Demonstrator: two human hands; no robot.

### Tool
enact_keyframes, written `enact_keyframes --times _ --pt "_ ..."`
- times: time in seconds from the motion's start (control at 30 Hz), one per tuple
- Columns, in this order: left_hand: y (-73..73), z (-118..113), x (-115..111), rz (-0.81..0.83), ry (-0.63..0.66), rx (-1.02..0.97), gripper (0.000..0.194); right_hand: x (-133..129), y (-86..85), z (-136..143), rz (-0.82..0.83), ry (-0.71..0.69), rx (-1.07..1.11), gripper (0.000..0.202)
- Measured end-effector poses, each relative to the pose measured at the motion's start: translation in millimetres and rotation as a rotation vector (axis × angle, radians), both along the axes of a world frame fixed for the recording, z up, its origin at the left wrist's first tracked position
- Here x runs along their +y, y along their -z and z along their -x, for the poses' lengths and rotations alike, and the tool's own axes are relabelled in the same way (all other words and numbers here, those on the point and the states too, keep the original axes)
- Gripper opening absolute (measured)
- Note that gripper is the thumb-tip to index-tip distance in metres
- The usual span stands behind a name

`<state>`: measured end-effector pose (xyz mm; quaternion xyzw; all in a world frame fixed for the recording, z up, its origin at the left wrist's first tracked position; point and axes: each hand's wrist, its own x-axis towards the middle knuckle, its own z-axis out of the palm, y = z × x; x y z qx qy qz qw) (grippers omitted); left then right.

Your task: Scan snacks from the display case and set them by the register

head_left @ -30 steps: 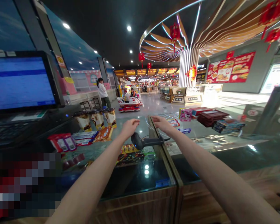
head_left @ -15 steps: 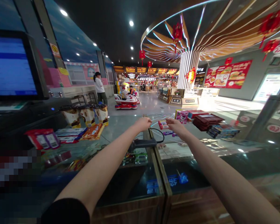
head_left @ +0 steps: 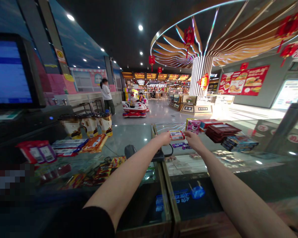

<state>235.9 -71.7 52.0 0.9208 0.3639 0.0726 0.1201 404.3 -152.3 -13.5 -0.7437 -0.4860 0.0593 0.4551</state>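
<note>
Just right of the frame's centre, both of the person's hands meet on a small red-and-white packet (head_left: 176,134) that sits at the far side of the glass counter (head_left: 129,137). The left hand (head_left: 164,138) pinches the packet's left end, the right hand (head_left: 192,137) its right end, so each hand is closed narrowly on the packet rather than spread wide. Whether the packet is lifted or resting on the glass cannot be told from this view.

Doing this step well looks like a matter of a level, two-ended hold: thumb and fingers on the short edges, the printed face kept up, and no squeeze across the middle of what seems a thin, light box.

The surroundings are tight. A pink box (head_left: 193,125) stands just behind the packet, dark red stacked boxes (head_left: 222,130) lie to the right of it, and a small purple pack (head_left: 178,144) lies just below it in the frame. A black barcode scanner (head_left: 131,151) with its cable rests under the left forearm, left of centre. Any lift is best made straight up before drawing back, with the forearm kept clear of the scanner cable.
</note>
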Motion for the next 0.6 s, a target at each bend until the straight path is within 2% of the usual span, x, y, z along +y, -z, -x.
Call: enact_keyframes --times 0.13,0.33,0.6 --pt "3.0 -5 -3 0.011 -0.006 0.113 0.035 -8 -8.5 7 0.171 0.073 -0.170 0.051" --pt "9.0 -9 -5 0.012 -0.022 0.114 0.039 -12 -13.7 18 0.332 0.126 -0.301 0.052" --pt "7.9 -7 -9 0.026 -0.021 0.083 0.038 -13 -16.1 23 0.361 0.132 -0.322 0.049"
